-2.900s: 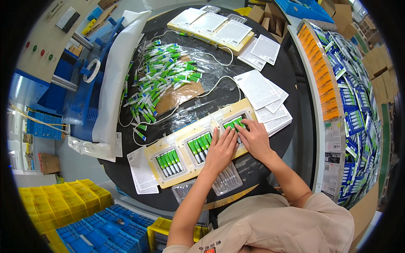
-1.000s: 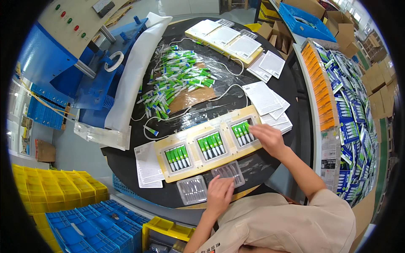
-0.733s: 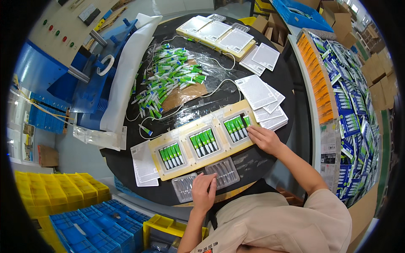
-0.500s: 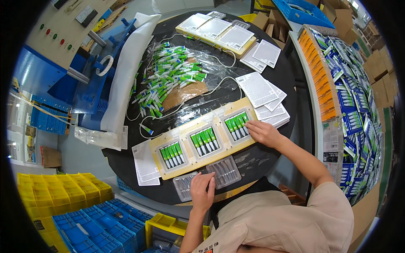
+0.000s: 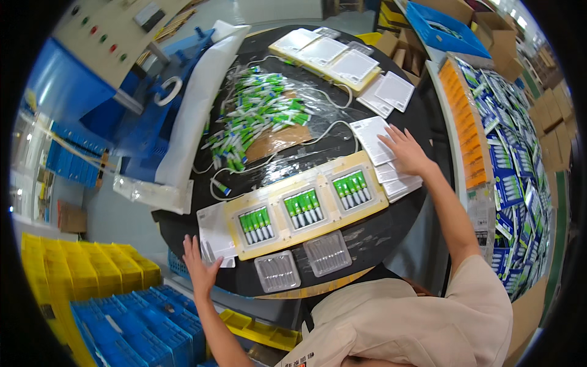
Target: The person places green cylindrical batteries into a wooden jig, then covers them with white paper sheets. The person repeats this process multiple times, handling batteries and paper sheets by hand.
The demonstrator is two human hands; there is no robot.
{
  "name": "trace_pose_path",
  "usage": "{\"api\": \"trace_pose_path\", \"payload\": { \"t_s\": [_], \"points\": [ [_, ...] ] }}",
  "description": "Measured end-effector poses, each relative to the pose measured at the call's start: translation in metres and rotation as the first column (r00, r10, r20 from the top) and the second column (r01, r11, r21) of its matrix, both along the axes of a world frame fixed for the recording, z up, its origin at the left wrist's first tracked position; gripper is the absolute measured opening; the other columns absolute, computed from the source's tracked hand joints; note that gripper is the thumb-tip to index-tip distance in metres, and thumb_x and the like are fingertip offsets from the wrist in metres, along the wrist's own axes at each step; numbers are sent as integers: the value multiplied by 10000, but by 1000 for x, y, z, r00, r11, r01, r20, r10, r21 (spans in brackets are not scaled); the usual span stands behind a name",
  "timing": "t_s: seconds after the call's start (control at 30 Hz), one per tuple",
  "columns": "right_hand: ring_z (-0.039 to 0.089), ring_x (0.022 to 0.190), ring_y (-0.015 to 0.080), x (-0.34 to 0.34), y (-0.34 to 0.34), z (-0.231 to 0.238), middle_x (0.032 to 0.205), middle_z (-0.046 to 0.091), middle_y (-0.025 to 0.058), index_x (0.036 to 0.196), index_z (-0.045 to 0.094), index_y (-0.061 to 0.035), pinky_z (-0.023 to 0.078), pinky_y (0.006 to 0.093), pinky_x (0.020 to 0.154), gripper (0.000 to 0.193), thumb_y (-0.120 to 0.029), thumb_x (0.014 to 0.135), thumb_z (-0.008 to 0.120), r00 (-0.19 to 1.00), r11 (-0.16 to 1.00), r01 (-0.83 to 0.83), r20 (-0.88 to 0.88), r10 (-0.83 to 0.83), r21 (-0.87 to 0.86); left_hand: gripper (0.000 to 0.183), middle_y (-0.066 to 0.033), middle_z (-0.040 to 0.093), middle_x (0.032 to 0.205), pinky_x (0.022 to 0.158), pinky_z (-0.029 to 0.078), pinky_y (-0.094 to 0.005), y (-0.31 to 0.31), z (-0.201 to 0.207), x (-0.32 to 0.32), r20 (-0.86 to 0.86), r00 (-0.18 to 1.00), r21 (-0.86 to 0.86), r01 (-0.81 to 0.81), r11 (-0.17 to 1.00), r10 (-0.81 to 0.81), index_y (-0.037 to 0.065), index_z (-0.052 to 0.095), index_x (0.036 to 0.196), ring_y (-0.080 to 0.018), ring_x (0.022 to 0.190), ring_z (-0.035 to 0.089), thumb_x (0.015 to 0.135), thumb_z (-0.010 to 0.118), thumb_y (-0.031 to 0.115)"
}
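My left hand [image 5: 200,267] has its fingers spread at the near left corner of some white printed cards [image 5: 214,223]. Farther right, my right hand [image 5: 408,153] reaches over a fanned stack of white cards [image 5: 369,136], fingers apart, fingertips on or just above the top card. Between the hands lies a long cream-yellow holder [image 5: 279,215] with three pockets. Each pocket carries a row of small green-and-white tubes [image 5: 303,207] in a clear blister. Two empty clear blister trays [image 5: 277,272] sit at the near table edge.
A heap of loose green-and-white tubes [image 5: 263,113] covers the table's middle left. Behind it stands a second holder [image 5: 351,79] with white cards on it. A blue machine [image 5: 143,116] flanks the left side; packed blister cards [image 5: 507,171] fill the right. Blue crates [image 5: 131,330] stand at lower left.
My left hand has moved left from the empty blister trays to the left cards. My right hand has left the tubes in the right pocket and moved up over the right card stack.
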State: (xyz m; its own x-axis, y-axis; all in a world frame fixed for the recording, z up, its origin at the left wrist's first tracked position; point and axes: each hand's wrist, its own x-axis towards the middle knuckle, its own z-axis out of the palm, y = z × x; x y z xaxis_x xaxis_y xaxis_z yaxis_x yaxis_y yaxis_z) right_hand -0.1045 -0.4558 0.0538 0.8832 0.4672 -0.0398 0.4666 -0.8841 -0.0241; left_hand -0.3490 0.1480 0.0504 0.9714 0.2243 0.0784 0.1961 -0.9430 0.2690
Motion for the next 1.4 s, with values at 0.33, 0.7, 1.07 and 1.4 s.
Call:
{"api": "trace_pose_path", "payload": {
  "t_s": [0.33,0.7,1.07,1.4],
  "points": [
    [585,1213,411,15,5,-2,1284,600,250,1413,503,-29,504,485,1000,594,-50,832,620,970,976,-159,-207,127,-147,1202,-188,224,1663,1223,171,-619,26,-7,-7,-246,961,200,179,963,-127,-31,290,1550,-340,1541,223,657,892,503],
    [700,1012,249,-43,-8,7,1462,552,120,1245,696,-149,599,348,764,406,-54,869,577,897,986,-165,416,153,-6,852,-209,324,1620,1237,214,-538,20,-22,8,-316,913,344,362,866,-257,-39,414,1487,-330,1505,313,851,751,417],
    [675,1129,343,-38,-9,-7,1292,660,190,758,652,23,573,396,906,107,-71,805,634,912,982,-156,366,183,-102,437,-304,546,1395,1114,445,-453,19,-16,0,2,955,344,276,897,-295,-110,486,1383,-409,1308,549,973,473,41],
    [704,1064,343,-140,160,19,1259,675,239,682,672,53,588,422,882,155,-72,768,640,717,798,-571,590,372,191,469,-302,507,1457,1146,418,-501,-139,-8,-12,129,885,429,356,830,-447,-96,516,1392,-430,1358,514,945,492,42]
  ]
}}
